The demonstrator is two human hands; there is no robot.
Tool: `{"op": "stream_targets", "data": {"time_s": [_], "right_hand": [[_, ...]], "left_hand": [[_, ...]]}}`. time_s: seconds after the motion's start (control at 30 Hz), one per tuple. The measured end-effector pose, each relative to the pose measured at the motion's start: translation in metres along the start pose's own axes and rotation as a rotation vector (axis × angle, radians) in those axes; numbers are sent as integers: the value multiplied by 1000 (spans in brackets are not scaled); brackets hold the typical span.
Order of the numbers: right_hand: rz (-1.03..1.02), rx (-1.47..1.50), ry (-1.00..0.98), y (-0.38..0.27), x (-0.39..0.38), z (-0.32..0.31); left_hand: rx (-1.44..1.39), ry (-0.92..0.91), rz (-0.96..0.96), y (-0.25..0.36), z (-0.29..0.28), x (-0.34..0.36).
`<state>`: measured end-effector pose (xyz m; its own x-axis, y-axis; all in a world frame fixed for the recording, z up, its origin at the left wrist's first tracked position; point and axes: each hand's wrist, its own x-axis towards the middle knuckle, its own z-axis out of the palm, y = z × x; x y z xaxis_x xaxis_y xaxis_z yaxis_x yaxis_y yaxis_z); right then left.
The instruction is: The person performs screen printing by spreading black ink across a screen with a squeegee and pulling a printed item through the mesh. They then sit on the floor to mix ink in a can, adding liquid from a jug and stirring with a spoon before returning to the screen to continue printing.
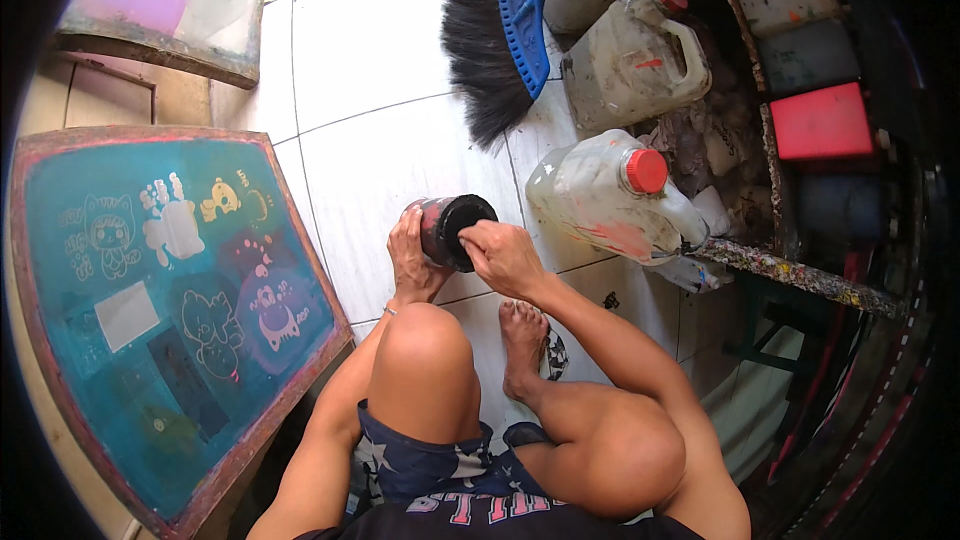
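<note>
A dark, red-marked cylindrical container point(440, 222) is held low over the white tiles, tilted so its black-rimmed opening faces right and toward me. My left hand point(408, 250) is closed round its left side. My right hand point(497, 252) is closed at the opening, thumb and forefinger pinched by the inner rim; what they grip, if anything, is hidden. The container sits between my bent knees and a broom, just left of a translucent jug.
A blue-headed broom point(525, 35) lies above; two red-capped jugs point(590, 195) stand along the right, beside paint-spattered shelving point(800, 275) with stained containers. A teal printing screen point(120, 200) leans at left, another frame point(190, 50) behind it. My bare foot point(522, 340) rests on the tiled floor point(360, 160).
</note>
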<state>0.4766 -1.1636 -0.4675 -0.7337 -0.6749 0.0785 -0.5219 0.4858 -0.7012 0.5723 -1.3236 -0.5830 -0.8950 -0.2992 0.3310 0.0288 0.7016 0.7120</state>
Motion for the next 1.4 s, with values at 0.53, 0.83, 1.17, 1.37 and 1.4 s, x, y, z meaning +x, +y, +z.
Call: {"op": "stream_targets", "data": {"time_s": [0.53,0.83,1.17,1.37,1.4], "right_hand": [[-40,-170,7,16,8,4],[-48,-59,-41,7,4,5],[-21,-87,-133,3,1,0],[1,-264,-117,19,11,-3],[15,-312,-183,19,5,-5]], "left_hand": [[9,35,-49,-2,4,-2],[15,7,-38,-2,2,0],[20,24,-69,-1,4,-1],[1,19,-75,-2,3,-1],[1,12,-69,-2,3,0]]}}
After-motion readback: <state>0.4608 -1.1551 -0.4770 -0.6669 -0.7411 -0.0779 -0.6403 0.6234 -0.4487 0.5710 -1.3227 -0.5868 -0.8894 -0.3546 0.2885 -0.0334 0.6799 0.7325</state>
